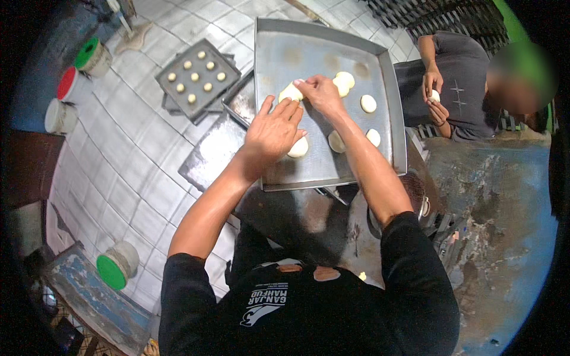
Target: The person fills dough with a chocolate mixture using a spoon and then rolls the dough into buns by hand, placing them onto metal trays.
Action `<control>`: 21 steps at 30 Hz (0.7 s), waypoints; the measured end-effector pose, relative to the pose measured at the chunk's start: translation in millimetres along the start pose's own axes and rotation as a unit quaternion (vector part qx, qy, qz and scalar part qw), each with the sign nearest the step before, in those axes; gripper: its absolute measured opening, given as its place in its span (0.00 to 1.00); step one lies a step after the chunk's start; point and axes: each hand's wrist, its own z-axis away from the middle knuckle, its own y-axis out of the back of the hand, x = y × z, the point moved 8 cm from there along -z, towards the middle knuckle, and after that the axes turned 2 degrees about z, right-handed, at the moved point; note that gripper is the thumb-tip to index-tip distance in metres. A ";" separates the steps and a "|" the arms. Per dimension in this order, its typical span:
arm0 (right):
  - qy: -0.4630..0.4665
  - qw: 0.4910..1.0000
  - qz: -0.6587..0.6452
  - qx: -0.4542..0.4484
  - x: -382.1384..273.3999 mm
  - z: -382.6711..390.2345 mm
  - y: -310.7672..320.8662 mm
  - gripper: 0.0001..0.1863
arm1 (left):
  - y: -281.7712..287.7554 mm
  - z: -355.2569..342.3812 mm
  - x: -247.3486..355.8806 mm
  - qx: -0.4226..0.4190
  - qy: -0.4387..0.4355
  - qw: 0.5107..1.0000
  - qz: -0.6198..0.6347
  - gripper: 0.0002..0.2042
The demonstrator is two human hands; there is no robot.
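Observation:
A large, deep metal tray (309, 56) lies in front of me with several pale dough pieces on its bottom. My right hand (320, 95) pinches the edge of a flattened dough piece (291, 93) left of the tray's middle. Against the near side of that piece rest the fingertips of my left hand (274, 127), its fingers stretched out and spread. Close under the left palm sits a round dough ball (298, 148), partly covered. Right of my right hand are two joined dough pieces (343, 83) and a single dough ball (368, 104). My right forearm partly covers another dough piece (336, 142).
A smaller dark tray (199, 68) with several small dough balls lies on the white tiled floor (119, 160) to the left. Lidded buckets (89, 56) stand beyond it. On the right, a co-worker (457, 83) holds a dough ball (435, 95) above a worn blue table (493, 196).

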 end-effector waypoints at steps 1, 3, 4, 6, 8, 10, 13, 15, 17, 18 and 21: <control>-0.035 0.994 -0.093 -0.042 14.1 -13.3 -9.0 0.16 | -19.8 -4.2 -7.1 -0.038 0.011 0.999 -0.014 0.22; -0.056 0.971 -0.227 -0.054 15.1 -9.0 1.4 0.14 | -47.0 -4.8 -16.7 -0.115 0.040 0.992 -0.039 0.24; -0.042 0.963 -0.265 -0.018 3.8 5.6 31.8 0.13 | -41.0 -5.4 -13.8 -0.128 0.040 0.990 -0.046 0.25; 0.023 0.956 -0.283 0.073 -32.9 60.0 92.1 0.16 | -40.0 -4.4 -16.5 -0.145 0.092 0.983 -0.056 0.25; 0.082 0.949 -0.264 0.153 -50.9 134.7 132.2 0.18 | -49.4 -1.2 -8.6 -0.170 0.121 0.974 -0.085 0.27; 0.154 0.937 -0.208 0.235 -45.8 208.6 150.4 0.19 | -31.0 -11.4 30.4 -0.120 0.164 0.978 0.058 0.23; 0.197 0.940 -0.102 0.260 -23.4 315.2 138.4 0.15 | -9.3 10.3 151.3 0.012 0.224 0.799 0.558 0.21; 0.212 0.927 -0.015 0.309 2.7 378.1 128.2 0.16 | -23.4 40.5 229.1 -0.024 0.256 0.641 0.724 0.19; 0.209 0.888 0.032 0.408 23.3 448.2 137.2 0.17 | -42.3 73.4 276.2 0.022 0.294 0.627 0.721 0.16; 0.161 0.915 0.017 0.369 56.1 470.3 117.6 0.17 | -46.3 92.5 302.7 0.019 0.307 0.641 0.703 0.16; -0.015 0.908 -0.339 0.246 154.7 533.5 50.8 0.11 | -93.9 154.2 348.3 -0.019 0.249 0.779 0.575 0.17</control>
